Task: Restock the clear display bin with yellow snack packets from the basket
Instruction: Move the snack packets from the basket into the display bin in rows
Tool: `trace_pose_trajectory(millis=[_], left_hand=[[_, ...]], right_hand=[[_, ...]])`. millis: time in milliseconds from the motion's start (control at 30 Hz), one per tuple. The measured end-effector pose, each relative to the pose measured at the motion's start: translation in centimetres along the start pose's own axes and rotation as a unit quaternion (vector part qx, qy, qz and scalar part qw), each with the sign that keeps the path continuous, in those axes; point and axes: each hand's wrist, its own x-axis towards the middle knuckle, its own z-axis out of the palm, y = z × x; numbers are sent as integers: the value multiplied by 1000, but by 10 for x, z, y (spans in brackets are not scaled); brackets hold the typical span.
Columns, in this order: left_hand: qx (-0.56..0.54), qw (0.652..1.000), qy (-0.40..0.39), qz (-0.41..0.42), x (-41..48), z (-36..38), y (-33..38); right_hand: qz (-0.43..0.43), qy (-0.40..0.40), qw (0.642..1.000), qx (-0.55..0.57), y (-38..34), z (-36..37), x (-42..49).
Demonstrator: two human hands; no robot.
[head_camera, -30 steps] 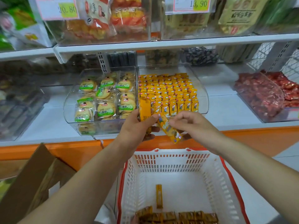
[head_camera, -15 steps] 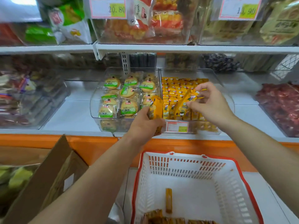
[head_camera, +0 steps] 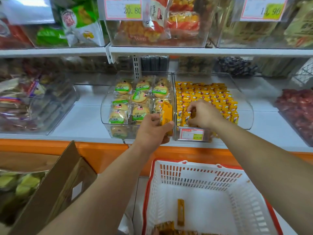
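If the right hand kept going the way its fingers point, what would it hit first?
Probably the front-row yellow packets in the clear bin, where the right hand is pinching one; depth unclear.

Clear bin of green-labelled round cakes [head_camera: 135, 99] sits on the white shelf [head_camera: 81, 122]. Open cardboard box [head_camera: 55, 189] stands lower left. Red-wrapped sweets [head_camera: 298, 107] lie far right.

The clear display bin [head_camera: 246, 107] at the shelf's [head_camera: 84, 119] front edge is glossy, see-through hard plastic. The yellow snack packets [head_camera: 203, 94] wear shiny printed film. The basket [head_camera: 194, 177] is smooth white slotted plastic with a red rim. The cardboard box [head_camera: 55, 180] looks matt brown. The shelf is smooth and white.
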Motion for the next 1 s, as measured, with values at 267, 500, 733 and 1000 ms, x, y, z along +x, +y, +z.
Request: trace_pose_trajectory(millis=[267,500,733,1000], left_hand=[[113,989,-96,23,1,16,-6],[138,979,-150,4,-4,39,-8],[33,994,-107,-10,-6,50,-6],[-15,994,-111,-1,-8,54,-2]], right_hand=[[0,70,941,332,5,-35,-72],[-1,-24,904,427,9,-38,-127],[47,-111,882,455,16,-47,-134],[77,-203,737,640,12,-45,-135]])
